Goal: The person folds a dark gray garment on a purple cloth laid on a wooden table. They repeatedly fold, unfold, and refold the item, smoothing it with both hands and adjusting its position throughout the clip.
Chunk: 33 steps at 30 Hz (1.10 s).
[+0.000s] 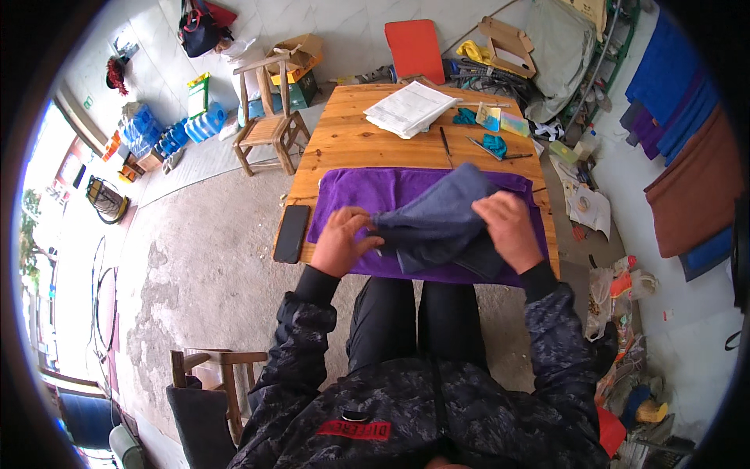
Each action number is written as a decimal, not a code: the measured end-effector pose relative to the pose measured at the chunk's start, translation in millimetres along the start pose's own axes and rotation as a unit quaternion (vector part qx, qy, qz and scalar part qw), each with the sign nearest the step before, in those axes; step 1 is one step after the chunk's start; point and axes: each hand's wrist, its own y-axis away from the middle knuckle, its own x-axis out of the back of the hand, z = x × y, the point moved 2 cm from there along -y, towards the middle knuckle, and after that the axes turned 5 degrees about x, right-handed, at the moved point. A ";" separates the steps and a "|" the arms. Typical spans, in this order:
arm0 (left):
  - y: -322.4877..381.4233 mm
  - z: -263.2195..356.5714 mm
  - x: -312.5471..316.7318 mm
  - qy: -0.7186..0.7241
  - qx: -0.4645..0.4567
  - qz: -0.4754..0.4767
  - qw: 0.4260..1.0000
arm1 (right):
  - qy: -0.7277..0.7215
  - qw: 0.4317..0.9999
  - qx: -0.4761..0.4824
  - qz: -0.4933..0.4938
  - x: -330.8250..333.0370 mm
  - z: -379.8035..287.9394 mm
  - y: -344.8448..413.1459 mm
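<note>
A grey-blue towel (433, 217) is partly raised and bunched between my two hands, slightly blurred. Its left corner is pinched by the thumb and fingers of my left hand (344, 239). My right hand (508, 227) grips its right edge, and the fingertips are partly hidden in the fold. Beneath it a purple towel (351, 193) lies spread along the near edge of the wooden table (328, 140), its front hanging slightly over. A black smartphone (292, 234) rests on the table left of my left hand.
Papers (410, 108) are stacked on the far half of the table. Right of them lie a teal cloth (494, 145), pens and small packets. A wooden chair (272, 126) stands at the far left, another chair (225, 375) close behind my left. Towels (694, 187) hang along the right wall.
</note>
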 end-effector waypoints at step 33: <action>-83.4 142.7 138.6 0.142 -0.097 0.156 0.973 | -0.238 0.880 -0.368 0.185 -6.4 31.6 38.2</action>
